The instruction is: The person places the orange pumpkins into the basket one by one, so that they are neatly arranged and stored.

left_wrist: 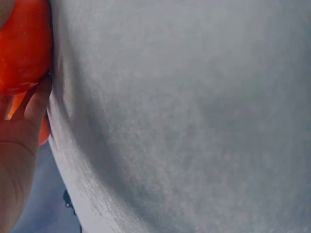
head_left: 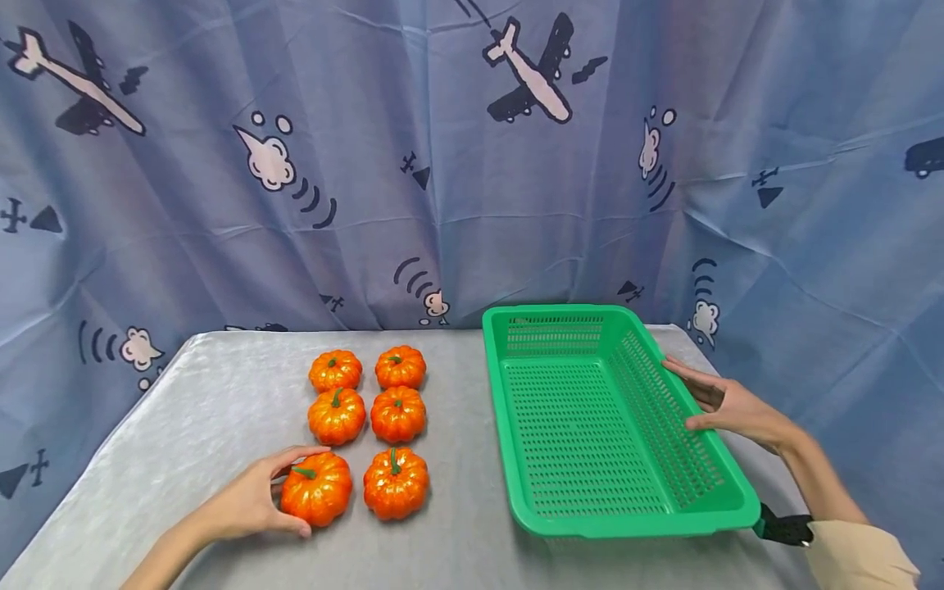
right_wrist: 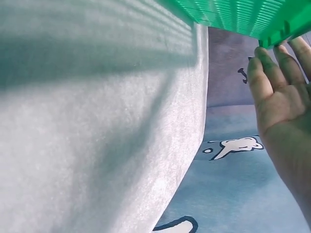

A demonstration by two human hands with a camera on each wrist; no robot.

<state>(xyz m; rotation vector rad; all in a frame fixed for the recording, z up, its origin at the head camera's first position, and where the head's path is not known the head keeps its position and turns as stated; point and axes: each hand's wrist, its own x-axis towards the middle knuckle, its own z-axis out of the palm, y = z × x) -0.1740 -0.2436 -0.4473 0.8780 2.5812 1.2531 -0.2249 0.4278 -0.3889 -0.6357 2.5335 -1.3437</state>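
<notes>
My left hand (head_left: 254, 498) is around the left side of the nearest left pumpkin (head_left: 317, 489), a small shiny orange one with a green stem. Its thumb lies at the front and its fingers at the back. In the left wrist view a finger (left_wrist: 36, 104) touches the pumpkin (left_wrist: 24, 46). My right hand (head_left: 737, 410) holds the right rim of a green plastic basket (head_left: 590, 434), thumb over the rim. From the right wrist view, its fingertips meet the underside of the basket's edge (right_wrist: 272, 39). No contents show inside the basket.
Several more pumpkins stand in two columns: a front right one (head_left: 396, 485), middle ones (head_left: 336, 416) and back ones (head_left: 401, 366). A pale cloth covers the table (head_left: 457, 492). Behind it hangs a blue curtain (head_left: 457, 164) printed with airplanes.
</notes>
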